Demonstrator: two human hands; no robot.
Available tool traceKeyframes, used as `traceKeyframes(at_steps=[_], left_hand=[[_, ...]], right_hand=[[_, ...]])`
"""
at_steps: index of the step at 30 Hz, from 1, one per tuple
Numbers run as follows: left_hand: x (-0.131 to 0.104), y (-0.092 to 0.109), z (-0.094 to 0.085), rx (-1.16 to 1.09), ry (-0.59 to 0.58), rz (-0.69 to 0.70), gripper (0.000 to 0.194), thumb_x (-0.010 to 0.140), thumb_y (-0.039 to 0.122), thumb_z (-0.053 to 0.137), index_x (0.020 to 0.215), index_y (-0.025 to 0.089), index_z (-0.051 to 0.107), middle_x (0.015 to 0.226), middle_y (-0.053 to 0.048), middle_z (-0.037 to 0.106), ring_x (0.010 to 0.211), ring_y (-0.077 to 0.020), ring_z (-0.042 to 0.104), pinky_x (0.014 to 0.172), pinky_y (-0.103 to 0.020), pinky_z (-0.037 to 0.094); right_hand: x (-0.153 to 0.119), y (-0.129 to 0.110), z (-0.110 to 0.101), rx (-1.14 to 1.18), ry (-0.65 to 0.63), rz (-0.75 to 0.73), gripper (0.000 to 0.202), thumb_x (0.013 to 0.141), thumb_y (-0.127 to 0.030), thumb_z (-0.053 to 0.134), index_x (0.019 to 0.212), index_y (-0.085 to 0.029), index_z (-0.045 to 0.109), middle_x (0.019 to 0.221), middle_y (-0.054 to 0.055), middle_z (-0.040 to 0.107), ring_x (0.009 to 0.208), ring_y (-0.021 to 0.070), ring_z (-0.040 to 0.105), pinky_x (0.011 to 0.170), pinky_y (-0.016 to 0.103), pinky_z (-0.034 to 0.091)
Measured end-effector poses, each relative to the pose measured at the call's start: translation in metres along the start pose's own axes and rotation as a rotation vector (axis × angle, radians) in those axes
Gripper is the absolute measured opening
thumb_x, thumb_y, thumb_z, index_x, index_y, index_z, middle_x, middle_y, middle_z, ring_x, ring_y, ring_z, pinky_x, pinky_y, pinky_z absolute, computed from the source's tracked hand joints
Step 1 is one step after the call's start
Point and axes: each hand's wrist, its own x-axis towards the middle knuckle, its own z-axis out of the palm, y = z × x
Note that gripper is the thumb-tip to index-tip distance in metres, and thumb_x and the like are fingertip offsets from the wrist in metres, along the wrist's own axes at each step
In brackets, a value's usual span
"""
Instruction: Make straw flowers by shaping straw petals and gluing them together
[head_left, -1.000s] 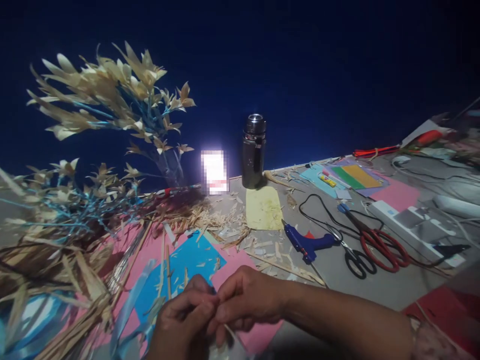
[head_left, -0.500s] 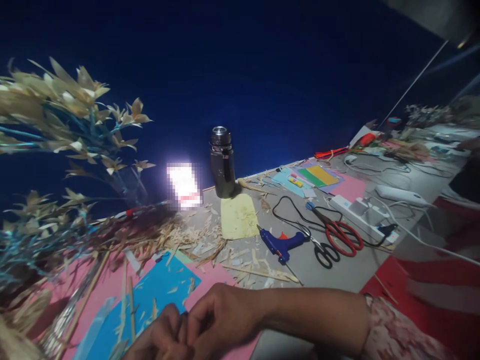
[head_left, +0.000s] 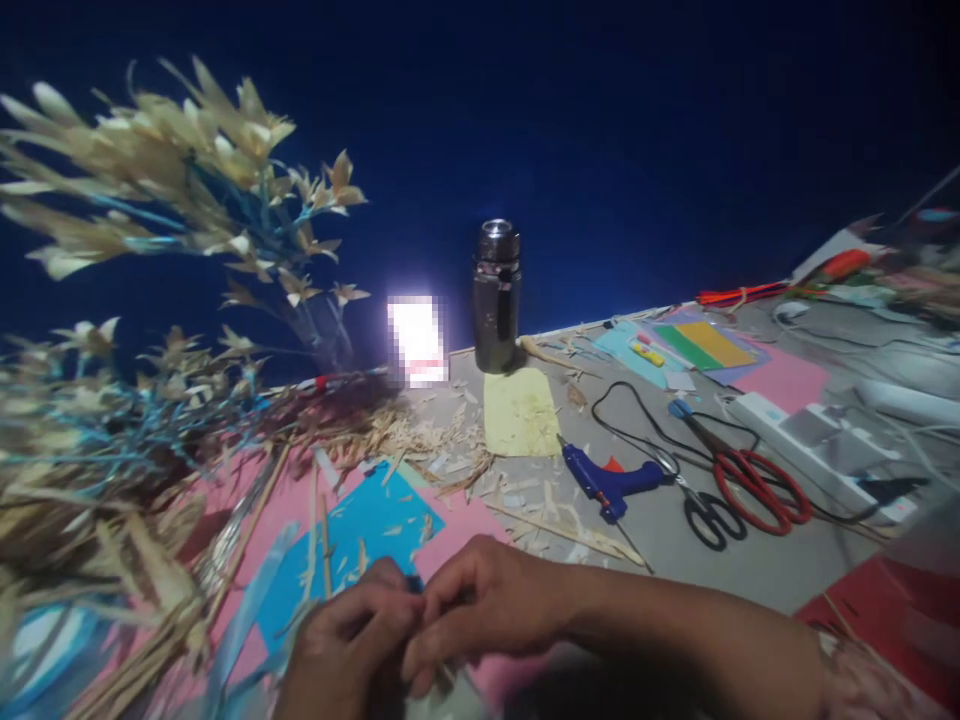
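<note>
My left hand (head_left: pixel 349 635) and my right hand (head_left: pixel 491 605) meet at the bottom centre, their fingers pinched together. A small dark bit shows between the fingertips; what they hold is too small to make out. Beneath them lie a blue sheet (head_left: pixel 375 525) and a pink sheet (head_left: pixel 457 525) strewn with pale shavings. Beyond my right hand rests a blue glue gun (head_left: pixel 611 485). To its right are black-handled scissors (head_left: pixel 714 518) and red-handled scissors (head_left: pixel 761 490).
A dark flask (head_left: pixel 496 310) stands at the back beside a yellow cloth (head_left: pixel 521 415). Pale dried flowers on blue stems (head_left: pixel 255 190) rise at the left. At the right lie a white power strip (head_left: pixel 817 440), cables and a red sheet (head_left: pixel 885 610).
The view has turned left, so the table's things sit further right in it. Both hands appear slightly higher, still together, and more of my left hand shows.
</note>
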Motion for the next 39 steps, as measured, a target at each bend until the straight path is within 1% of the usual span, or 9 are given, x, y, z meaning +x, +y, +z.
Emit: traceKeyframes(at_steps=[3,5,10,12,16,21,25,30,39], left_hand=[[-0.003,0.001,0.01,0.082,0.209,0.147,0.035,0.064,0.026,0.089,0.044,0.019,0.061,0.061,0.001,0.051,0.056,-0.0128,0.047,0.049,-0.024,0.04],[-0.004,0.003,0.013,0.147,0.223,0.202,0.036,0.064,0.021,0.088,0.043,0.019,0.059,0.058,0.002,0.051,0.057,-0.0124,0.048,0.053,-0.023,0.042],[-0.004,0.009,0.01,-0.2,-0.044,-0.047,0.047,0.078,0.062,0.075,0.086,0.016,0.081,0.065,-0.003,0.06,0.052,-0.0141,0.051,0.051,-0.028,0.044],[-0.004,0.007,0.009,-0.233,-0.129,-0.093,0.05,0.073,0.059,0.083,0.097,0.015,0.082,0.07,-0.005,0.065,0.057,-0.0161,0.058,0.055,-0.029,0.048],[-0.001,0.001,0.008,-0.23,-0.117,-0.082,0.028,0.065,0.035,0.095,0.08,0.016,0.082,0.06,0.001,0.059,0.049,-0.008,0.05,0.052,-0.022,0.041],[-0.001,-0.001,0.004,-0.234,-0.198,-0.187,0.034,0.071,0.042,0.091,0.095,0.019,0.083,0.057,-0.001,0.062,0.049,-0.009,0.052,0.053,-0.022,0.04],[-0.003,0.0,0.003,-0.223,-0.254,-0.129,0.027,0.069,0.039,0.093,0.081,0.017,0.084,0.071,-0.002,0.063,0.052,-0.008,0.053,0.052,-0.023,0.039],[-0.001,0.004,0.007,-0.306,-0.123,-0.059,0.029,0.062,0.03,0.096,0.056,0.014,0.073,0.068,0.004,0.05,0.051,-0.006,0.047,0.05,-0.022,0.04],[-0.002,0.011,0.014,-0.567,0.013,-0.073,0.041,0.058,0.02,0.099,0.057,0.014,0.059,0.068,0.006,0.048,0.053,-0.0052,0.041,0.047,-0.018,0.042]], right_hand=[[-0.005,-0.005,0.003,0.005,0.096,0.038,0.036,0.069,-0.044,0.09,0.073,-0.011,0.077,0.069,0.001,0.071,0.062,0.0098,0.059,0.062,0.023,0.045],[-0.005,-0.007,0.003,0.014,0.125,0.047,0.036,0.067,-0.044,0.091,0.071,-0.012,0.076,0.066,0.001,0.07,0.061,0.0106,0.059,0.061,0.023,0.044],[0.001,-0.002,-0.003,0.093,0.146,0.003,0.042,0.068,-0.049,0.091,0.068,-0.013,0.07,0.062,0.001,0.069,0.048,0.0066,0.049,0.048,0.021,0.03],[0.003,0.0,-0.006,0.111,0.118,0.019,0.042,0.071,-0.05,0.089,0.072,-0.012,0.072,0.062,0.002,0.07,0.046,0.0064,0.049,0.045,0.021,0.026],[0.002,-0.004,-0.008,0.08,0.035,0.07,0.04,0.074,-0.048,0.085,0.079,-0.009,0.076,0.063,0.002,0.069,0.047,0.0055,0.045,0.046,0.022,0.024],[-0.004,-0.013,-0.006,0.004,0.015,0.089,0.034,0.075,-0.043,0.083,0.074,-0.01,0.076,0.065,0.001,0.067,0.053,0.0069,0.047,0.051,0.022,0.03],[-0.006,-0.012,-0.008,0.009,0.023,0.132,0.032,0.075,-0.041,0.083,0.082,-0.011,0.079,0.066,0.001,0.067,0.054,0.0082,0.051,0.051,0.022,0.032],[-0.002,-0.006,-0.007,0.005,0.038,0.115,0.037,0.069,-0.044,0.088,0.082,-0.011,0.078,0.063,0.0,0.068,0.054,0.0086,0.053,0.053,0.021,0.037],[-0.006,-0.015,0.005,-0.22,0.286,-0.083,0.033,0.064,-0.036,0.093,0.07,-0.015,0.069,0.057,-0.006,0.056,0.054,0.0081,0.046,0.05,0.02,0.032]])
